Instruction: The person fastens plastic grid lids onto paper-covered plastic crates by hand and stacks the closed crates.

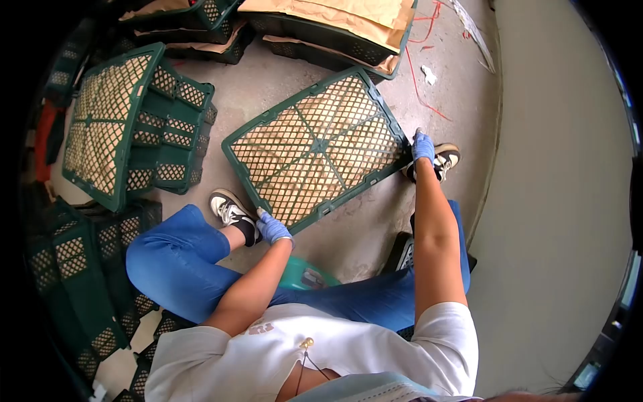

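A dark green plastic crate [319, 145] with a lattice face up lies between my feet, and brown material shows through its grid. My left hand [273, 228], in a blue glove, grips the crate's near left corner. At its right corner, my right hand [422, 146] is closed on the rim, also in a blue glove. The fingertips of both hands are partly hidden. My shoes are beside the same two corners.
Several nested green crates [137, 127] stand at left, with more stacked crates [74, 258] below them. Crates lined with brown paper [335, 23] are at the back. A grey wall [562, 167] runs along the right. Red string [418, 87] lies on the floor.
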Tool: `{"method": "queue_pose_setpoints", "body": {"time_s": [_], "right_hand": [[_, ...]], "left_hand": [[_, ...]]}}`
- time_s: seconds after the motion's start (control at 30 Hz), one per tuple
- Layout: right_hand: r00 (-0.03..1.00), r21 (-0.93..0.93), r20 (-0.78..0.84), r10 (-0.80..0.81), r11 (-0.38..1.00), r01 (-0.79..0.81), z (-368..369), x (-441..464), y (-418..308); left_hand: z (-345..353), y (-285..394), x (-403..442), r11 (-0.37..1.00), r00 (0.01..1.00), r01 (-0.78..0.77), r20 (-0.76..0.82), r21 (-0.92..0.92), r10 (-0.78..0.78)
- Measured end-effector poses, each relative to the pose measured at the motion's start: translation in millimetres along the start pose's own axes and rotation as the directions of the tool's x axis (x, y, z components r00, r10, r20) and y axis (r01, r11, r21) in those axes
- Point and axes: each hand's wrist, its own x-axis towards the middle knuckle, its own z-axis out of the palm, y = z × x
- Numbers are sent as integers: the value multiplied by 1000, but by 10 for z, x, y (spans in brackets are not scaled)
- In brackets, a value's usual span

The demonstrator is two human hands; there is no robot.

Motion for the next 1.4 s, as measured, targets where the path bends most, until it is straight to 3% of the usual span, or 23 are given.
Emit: {"method": "queue_pose_setpoints", "body": {"time_s": [0.03, 0.1, 0.17, 0.23, 0.37, 0.4, 0.43, 0.5, 0.57, 0.67, 0.7, 0.8, 0.87, 0.9, 1.0, 1.1, 1.17, 1.2, 1.23, 1.3, 1.33, 1.37, 1.4], "right_hand": [[989, -134, 127, -78, 986, 95, 70, 126, -46], [997, -124, -60, 47, 991, -55, 239, -120, -201], [988, -188, -114, -104, 979, 81, 417, -54, -48], [996, -254, 30, 83, 965, -73, 191, -123, -246], [996, -371, 72, -43, 926, 67, 265, -49, -142], [996, -414, 82, -44, 907, 74, 294, -27, -134], [992, -443, 80, -95, 888, 121, 317, -25, -116], [986, -446, 121, -116, 881, 159, 312, 15, -96], [980, -465, 195, 34, 883, 62, 250, 71, -183], [971, -231, 239, 13, 972, 44, 368, 219, -16], [973, -147, 231, 10, 989, 25, 403, 263, 75], [950, 190, 296, 97, 969, -158, 382, 144, 58], [961, -116, 159, -226, 962, 246, 586, 245, 539], [989, -66, 139, -47, 996, 57, 469, -52, 413], [933, -290, 99, -345, 887, 359, 542, -445, 1160], [955, 119, 291, 61, 988, -99, 372, -576, 969], [875, 518, 431, 220, 733, -440, 264, -280, 539], [889, 684, 423, 177, 581, -441, 311, -192, 364], [923, 653, 367, 113, 675, -343, 420, -9, 303], [957, 604, 284, -65, 787, -126, 949, 510, 476], [980, 214, 189, -57, 977, 16, 802, 349, 130], [971, 123, 160, -176, 980, 157, 932, 500, 185], [981, 124, 138, -137, 985, 121, 754, 333, -179]], "left_hand": [[7, 1, -15, 1000, 1000, -22, -9, 9, 22], [24, 29, 20, 1000, 1000, -11, 6, -27, 11], [69, -62, 115, 997, 996, -80, -33, 2, 80], [104, -163, 207, 996, 996, -87, -15, 3, 87], [63, -3, 94, 997, 997, -65, -35, 39, 66], [17, 121, 77, 982, 978, 190, 91, -8, -188], [21, 125, 85, 981, 978, 191, 86, -8, -190], [66, -51, 153, 994, 994, -105, 15, 12, 105], [90, -177, 253, 990, 994, -107, 23, 87, 105], [-16, 113, 80, 998, 998, 33, 54, 48, -35], [81, -163, 232, 981, 992, -115, -32, 154, 121], [83, -237, 314, 956, 992, -114, -16, 271, 123], [-5, -155, 425, 975, 996, -32, 87, 221, 13], [-38, -66, 523, 979, 989, 4, 147, 203, -35], [-200, 16, 761, 931, 967, -166, 237, 325, 90], [-258, 127, 740, 872, 956, -267, 227, 411, 186], [-197, 80, 817, 905, 960, -225, 243, 362, 141], [-240, 166, 775, 900, 958, -240, 237, 364, 159], [-274, 186, 741, 898, 960, -239, 232, 370, 160], [-292, -52, 1032, 996, 923, 88, 373, 29, -92], [-225, -325, 1204, 924, 870, 336, 436, -184, -230], [-194, -422, 1409, 761, 814, 515, 503, -394, -290], [-211, -433, 1497, 794, 813, 496, 509, -351, -282]]}}
